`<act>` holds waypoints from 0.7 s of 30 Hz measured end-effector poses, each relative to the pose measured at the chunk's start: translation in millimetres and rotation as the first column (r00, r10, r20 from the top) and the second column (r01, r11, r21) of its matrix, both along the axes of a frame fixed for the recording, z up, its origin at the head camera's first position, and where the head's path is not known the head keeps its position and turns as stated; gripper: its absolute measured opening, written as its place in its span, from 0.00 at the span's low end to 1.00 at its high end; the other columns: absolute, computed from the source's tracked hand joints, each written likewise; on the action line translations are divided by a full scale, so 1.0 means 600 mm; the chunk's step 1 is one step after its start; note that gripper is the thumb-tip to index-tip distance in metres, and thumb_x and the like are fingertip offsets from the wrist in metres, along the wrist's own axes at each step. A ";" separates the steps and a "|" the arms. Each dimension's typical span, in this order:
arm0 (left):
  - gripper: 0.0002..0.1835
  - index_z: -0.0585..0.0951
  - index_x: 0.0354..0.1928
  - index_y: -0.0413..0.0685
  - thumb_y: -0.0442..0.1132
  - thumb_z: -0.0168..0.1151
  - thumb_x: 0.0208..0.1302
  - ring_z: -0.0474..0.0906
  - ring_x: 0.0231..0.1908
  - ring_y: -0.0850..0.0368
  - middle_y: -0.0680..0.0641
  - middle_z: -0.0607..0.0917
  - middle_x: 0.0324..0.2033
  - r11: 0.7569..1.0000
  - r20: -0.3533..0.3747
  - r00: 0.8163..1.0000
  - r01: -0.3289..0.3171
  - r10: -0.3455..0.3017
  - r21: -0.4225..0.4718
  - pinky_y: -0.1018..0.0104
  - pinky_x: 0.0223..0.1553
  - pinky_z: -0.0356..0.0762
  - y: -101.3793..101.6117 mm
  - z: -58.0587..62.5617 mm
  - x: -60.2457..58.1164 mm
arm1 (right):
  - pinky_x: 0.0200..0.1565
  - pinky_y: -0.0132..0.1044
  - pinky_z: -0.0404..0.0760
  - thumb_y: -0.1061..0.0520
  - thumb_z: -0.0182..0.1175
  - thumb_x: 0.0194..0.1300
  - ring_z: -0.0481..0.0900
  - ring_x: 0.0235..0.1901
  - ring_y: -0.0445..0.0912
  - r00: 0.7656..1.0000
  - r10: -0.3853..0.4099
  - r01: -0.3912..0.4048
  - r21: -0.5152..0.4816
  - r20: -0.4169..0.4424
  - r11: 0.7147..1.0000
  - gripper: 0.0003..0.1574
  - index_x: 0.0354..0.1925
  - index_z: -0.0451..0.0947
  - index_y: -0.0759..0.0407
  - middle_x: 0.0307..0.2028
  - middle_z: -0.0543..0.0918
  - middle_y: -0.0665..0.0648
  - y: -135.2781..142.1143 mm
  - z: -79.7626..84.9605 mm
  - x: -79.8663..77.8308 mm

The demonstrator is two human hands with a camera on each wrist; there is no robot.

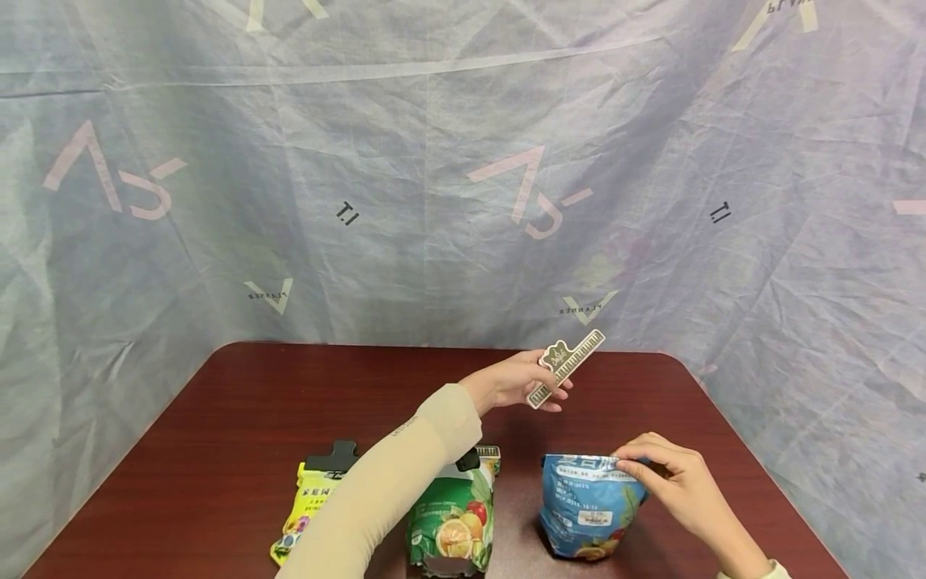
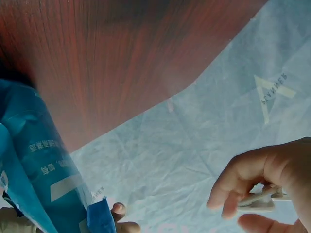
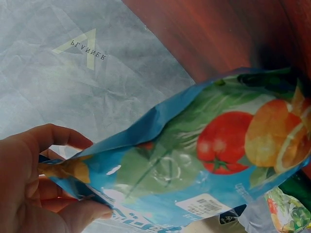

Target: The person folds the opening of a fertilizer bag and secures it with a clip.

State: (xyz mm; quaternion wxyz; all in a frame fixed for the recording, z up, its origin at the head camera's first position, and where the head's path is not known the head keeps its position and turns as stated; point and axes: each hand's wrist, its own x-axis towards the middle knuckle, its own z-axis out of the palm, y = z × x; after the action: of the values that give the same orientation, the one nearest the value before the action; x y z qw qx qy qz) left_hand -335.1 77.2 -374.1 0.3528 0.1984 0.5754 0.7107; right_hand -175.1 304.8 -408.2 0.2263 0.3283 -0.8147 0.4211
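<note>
My left hand [image 1: 515,381] holds a clip [image 1: 581,356] with a piano-keyboard pattern above the far part of the table. In the left wrist view, its fingers and thumb close around the pale clip [image 2: 257,206]. On the right, my right hand [image 1: 680,482] pinches the top right corner of a blue bag [image 1: 589,507] printed with fruit, which stands upright. The right wrist view shows thumb and fingers [image 3: 53,131] gathering the folded top edge of this bag [image 3: 160,170]. The two hands are apart.
A green fruit-printed bag [image 1: 448,519] stands left of the blue one, partly behind my left sleeve [image 1: 405,474]. Another keyboard-patterned clip [image 1: 489,452] shows at its top. Farther left lies a yellow packet [image 1: 311,498] with a black clip [image 1: 334,457]. Grey cloth surrounds the dark red table [image 1: 275,394].
</note>
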 end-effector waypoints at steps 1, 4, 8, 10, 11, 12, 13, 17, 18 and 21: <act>0.24 0.72 0.58 0.43 0.21 0.54 0.60 0.82 0.33 0.52 0.40 0.83 0.39 1.000 0.008 1.000 -0.001 0.001 -0.001 0.53 0.38 0.85 -0.001 0.000 0.001 | 0.30 0.29 0.77 0.81 0.65 0.52 0.80 0.35 0.37 1.000 0.000 0.000 0.001 0.000 1.000 0.26 0.41 0.85 0.55 0.36 0.84 0.49 0.000 0.000 0.000; 0.12 0.74 0.53 0.44 0.34 0.56 0.70 0.81 0.30 0.53 0.43 0.82 0.34 1.000 0.002 1.000 -0.004 0.004 -0.028 0.59 0.31 0.84 -0.003 0.001 0.003 | 0.29 0.28 0.77 0.82 0.65 0.52 0.80 0.35 0.37 1.000 0.000 0.000 0.000 0.000 1.000 0.26 0.41 0.85 0.55 0.36 0.84 0.49 0.001 -0.001 0.000; 0.19 0.77 0.53 0.42 0.50 0.51 0.77 0.80 0.27 0.53 0.42 0.82 0.31 0.994 -0.053 0.998 -0.020 0.015 -0.103 0.60 0.28 0.83 -0.008 0.001 0.005 | 0.29 0.29 0.77 0.82 0.65 0.52 0.80 0.35 0.37 1.000 0.001 -0.001 -0.002 -0.001 1.000 0.26 0.41 0.85 0.55 0.36 0.84 0.49 0.000 -0.001 -0.001; 0.21 0.78 0.54 0.41 0.52 0.50 0.77 0.80 0.25 0.53 0.41 0.82 0.29 0.990 -0.088 0.996 -0.024 0.012 -0.139 0.60 0.27 0.83 -0.011 0.001 0.006 | 0.29 0.29 0.77 0.81 0.65 0.52 0.80 0.35 0.37 1.000 0.001 -0.001 0.001 -0.001 1.000 0.26 0.41 0.85 0.55 0.36 0.84 0.49 0.000 -0.001 -0.002; 0.21 0.78 0.54 0.41 0.52 0.50 0.77 0.81 0.25 0.53 0.41 0.82 0.29 0.988 -0.097 0.995 -0.019 0.005 -0.151 0.60 0.26 0.83 -0.013 0.002 0.006 | 0.29 0.29 0.77 0.81 0.65 0.52 0.80 0.35 0.37 1.000 0.002 -0.002 0.002 -0.001 1.000 0.26 0.41 0.85 0.55 0.37 0.84 0.49 0.000 -0.001 -0.002; 0.21 0.78 0.54 0.41 0.51 0.50 0.77 0.81 0.25 0.53 0.41 0.83 0.28 0.987 -0.106 0.994 -0.014 -0.003 -0.161 0.60 0.26 0.83 -0.015 0.003 0.007 | 0.28 0.29 0.76 0.81 0.65 0.52 0.80 0.34 0.37 1.000 0.003 -0.003 0.002 -0.002 1.000 0.26 0.41 0.85 0.55 0.37 0.84 0.49 -0.001 -0.001 -0.001; 0.20 0.79 0.54 0.42 0.51 0.51 0.77 0.82 0.25 0.53 0.41 0.83 0.28 0.986 -0.113 0.993 -0.008 -0.012 -0.169 0.60 0.27 0.83 -0.017 0.004 0.008 | 0.28 0.29 0.76 0.81 0.65 0.52 0.80 0.34 0.37 1.000 0.002 -0.002 0.004 -0.003 1.000 0.26 0.41 0.85 0.55 0.37 0.84 0.49 0.000 -0.001 -0.001; 0.18 0.80 0.52 0.42 0.49 0.54 0.75 0.83 0.26 0.54 0.40 0.85 0.31 0.977 -0.153 0.986 0.027 -0.060 -0.210 0.55 0.31 0.84 -0.023 0.012 0.012 | 0.26 0.30 0.75 0.81 0.64 0.53 0.79 0.32 0.37 1.000 0.006 -0.006 0.007 -0.010 1.000 0.26 0.42 0.85 0.55 0.37 0.84 0.49 0.000 0.001 0.000; 0.17 0.81 0.51 0.43 0.49 0.54 0.75 0.84 0.27 0.53 0.40 0.85 0.31 0.974 -0.171 0.983 0.027 -0.067 -0.224 0.53 0.33 0.84 -0.024 0.015 0.014 | 0.26 0.30 0.75 0.81 0.64 0.52 0.79 0.32 0.37 1.000 0.006 -0.006 0.008 -0.011 1.000 0.27 0.42 0.85 0.55 0.37 0.84 0.49 0.000 0.001 0.001; 0.17 0.82 0.51 0.42 0.48 0.56 0.74 0.85 0.32 0.48 0.39 0.85 0.33 0.960 -0.223 0.971 0.020 -0.085 -0.279 0.47 0.40 0.83 -0.028 0.027 0.019 | 0.26 0.30 0.75 0.81 0.64 0.53 0.79 0.32 0.37 1.000 0.007 -0.007 0.010 -0.009 1.000 0.27 0.42 0.85 0.55 0.37 0.84 0.49 0.000 0.002 0.001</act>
State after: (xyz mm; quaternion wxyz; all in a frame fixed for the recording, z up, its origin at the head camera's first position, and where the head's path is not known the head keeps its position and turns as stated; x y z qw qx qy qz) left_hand -323.7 60.6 -358.2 0.3259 0.2449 0.7003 0.5860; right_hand -174.5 304.6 -407.0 0.2269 0.3344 -0.8144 0.4164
